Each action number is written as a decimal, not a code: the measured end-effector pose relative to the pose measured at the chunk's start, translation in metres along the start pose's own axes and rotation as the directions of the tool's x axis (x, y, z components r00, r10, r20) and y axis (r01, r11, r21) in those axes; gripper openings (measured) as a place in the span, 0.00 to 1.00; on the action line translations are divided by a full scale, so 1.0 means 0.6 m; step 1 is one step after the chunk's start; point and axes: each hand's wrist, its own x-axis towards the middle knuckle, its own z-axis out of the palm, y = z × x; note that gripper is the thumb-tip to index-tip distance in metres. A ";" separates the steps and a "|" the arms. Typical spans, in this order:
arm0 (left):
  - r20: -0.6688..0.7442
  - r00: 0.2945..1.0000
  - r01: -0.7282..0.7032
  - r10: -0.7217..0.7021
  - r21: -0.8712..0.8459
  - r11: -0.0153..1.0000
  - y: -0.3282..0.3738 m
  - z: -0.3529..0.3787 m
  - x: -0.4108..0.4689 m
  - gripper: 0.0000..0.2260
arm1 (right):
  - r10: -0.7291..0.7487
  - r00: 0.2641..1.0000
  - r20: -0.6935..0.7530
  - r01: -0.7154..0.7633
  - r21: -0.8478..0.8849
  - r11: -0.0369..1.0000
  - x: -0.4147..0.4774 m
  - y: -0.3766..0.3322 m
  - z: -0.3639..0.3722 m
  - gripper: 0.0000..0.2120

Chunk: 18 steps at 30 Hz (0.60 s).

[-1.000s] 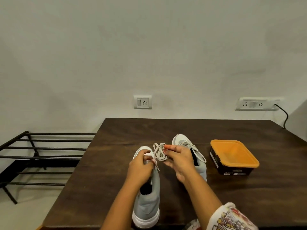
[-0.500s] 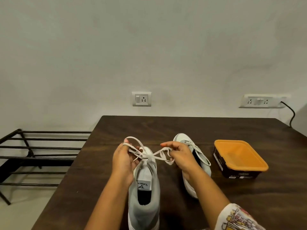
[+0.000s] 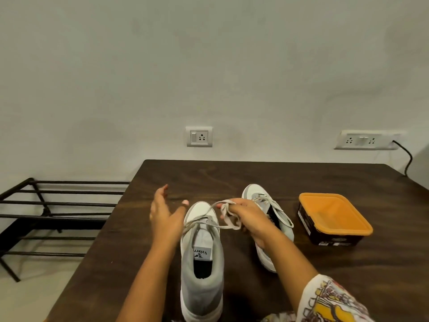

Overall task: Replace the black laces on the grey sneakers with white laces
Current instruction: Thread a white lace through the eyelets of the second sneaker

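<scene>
The white lace (image 3: 222, 213) is pinched by the right hand (image 3: 249, 217); the left hand (image 3: 166, 217) is spread wide, so the bow could be pulled loose.

The left hand (image 3: 166, 219), which half a second before had gripped a loop of the white lace (image 3: 217, 225), let go and spread open left of the near sneaker (image 3: 201, 259). The right hand (image 3: 248, 219) kept its loop pinched, and the lace slackened across the tongue.
</scene>
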 end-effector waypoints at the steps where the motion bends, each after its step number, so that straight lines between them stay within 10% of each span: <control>1: 0.070 0.994 -0.080 0.078 0.014 0.997 0.004 0.007 -0.007 0.16 | -0.027 0.998 0.053 0.024 0.047 0.999 -0.002 -0.004 0.008 0.14; 5: 0.305 0.937 -0.137 0.168 -0.121 0.983 0.022 0.038 -0.041 0.11 | -0.097 0.983 0.157 0.085 0.080 0.993 -0.009 -0.010 0.026 0.18; 10: 0.259 0.939 -0.219 0.228 -0.065 0.974 0.022 0.041 -0.036 0.09 | -0.112 0.970 0.217 0.103 0.050 0.993 -0.016 -0.005 0.011 0.23; 18: -0.166 0.985 -0.099 0.047 -0.324 0.941 0.018 0.016 -0.008 0.11 | -0.142 0.984 -0.110 0.140 -0.024 0.990 0.006 0.021 -0.034 0.08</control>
